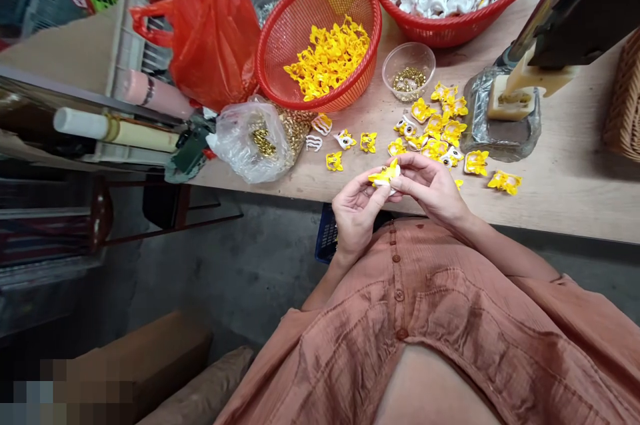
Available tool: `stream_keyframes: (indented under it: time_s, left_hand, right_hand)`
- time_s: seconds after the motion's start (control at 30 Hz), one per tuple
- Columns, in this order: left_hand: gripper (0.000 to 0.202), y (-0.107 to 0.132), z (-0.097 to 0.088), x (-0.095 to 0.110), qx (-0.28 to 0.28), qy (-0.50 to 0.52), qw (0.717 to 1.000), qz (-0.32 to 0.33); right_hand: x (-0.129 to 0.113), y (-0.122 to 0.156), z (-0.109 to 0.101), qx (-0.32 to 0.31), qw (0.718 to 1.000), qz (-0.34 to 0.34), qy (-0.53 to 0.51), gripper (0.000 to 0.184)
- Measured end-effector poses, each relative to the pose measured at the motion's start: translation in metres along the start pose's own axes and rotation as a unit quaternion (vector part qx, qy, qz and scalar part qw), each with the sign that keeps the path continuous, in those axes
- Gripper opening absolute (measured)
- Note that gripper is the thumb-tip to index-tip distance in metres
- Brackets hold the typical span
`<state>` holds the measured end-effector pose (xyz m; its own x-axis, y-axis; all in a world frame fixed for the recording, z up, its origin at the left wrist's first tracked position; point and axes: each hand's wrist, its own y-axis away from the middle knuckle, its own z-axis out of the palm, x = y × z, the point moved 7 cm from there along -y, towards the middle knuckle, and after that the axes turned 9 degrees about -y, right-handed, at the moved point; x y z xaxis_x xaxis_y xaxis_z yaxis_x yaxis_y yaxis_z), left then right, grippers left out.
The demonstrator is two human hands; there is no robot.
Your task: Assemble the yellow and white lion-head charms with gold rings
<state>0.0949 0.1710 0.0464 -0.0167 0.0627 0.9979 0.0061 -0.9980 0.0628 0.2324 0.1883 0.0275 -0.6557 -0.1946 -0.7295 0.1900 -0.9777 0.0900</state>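
Note:
Between both hands, over the table's front edge, is a small yellow and white plastic animal-head piece [385, 175]. My left hand [357, 208] pinches it from the left with thumb and fingers. From the other side my right hand [433, 188] grips it too, thumb against its white part. Several similar yellow pieces [435, 125] lie in a cluster just beyond my right hand, some showing a white face with a dark eye. A few more pieces [369, 142] and white curved parts [314, 142] are spread out beyond my left hand.
A red basket [265, 32] holds yellow parts; another red basket [450, 28] holds white ones. Gold metal bits fill a clear tub [387, 68] and a plastic bag [235, 152]. A press-like machine [530, 78] stands right; a red bag [215, 38] sits left.

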Motion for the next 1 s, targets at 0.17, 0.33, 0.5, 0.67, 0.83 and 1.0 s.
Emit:
stream_keyframes:
  time_s: [0.17, 0.33, 0.5, 0.67, 0.83, 1.0]
  left_hand:
    - [0.036, 0.002, -0.005, 0.003, -0.002, -0.001, 1.0, -0.009]
    - [0.033, 0.007, -0.011, 0.006, 0.005, -0.042, 0.999, 0.02]
    - [0.028, 0.009, -0.013, 0.01, 0.036, -0.071, 0.996, 0.048]
    - [0.032, 0.008, -0.014, -0.001, 0.017, -0.045, 0.998, 0.027]
    - [0.031, 0.01, -0.015, -0.001, 0.014, -0.049, 0.998, 0.04]
    - [0.034, 0.01, -0.016, -0.009, 0.027, -0.029, 0.999, 0.0]
  right_hand:
    - [0.0, 0.004, 0.005, 0.0, 1.0, 0.008, 0.005, 0.042]
    - [0.003, 0.005, 0.006, 0.012, 1.0, -0.015, 0.018, 0.042]
    - [0.004, 0.003, 0.006, 0.007, 0.997, -0.032, 0.068, 0.044]
    - [0.003, 0.003, 0.007, -0.007, 0.998, -0.005, 0.06, 0.042]
    - [0.004, 0.005, 0.006, -0.001, 0.995, -0.023, 0.093, 0.041]
    - [0.013, 0.002, -0.001, 0.028, 0.997, -0.005, 0.071, 0.048]
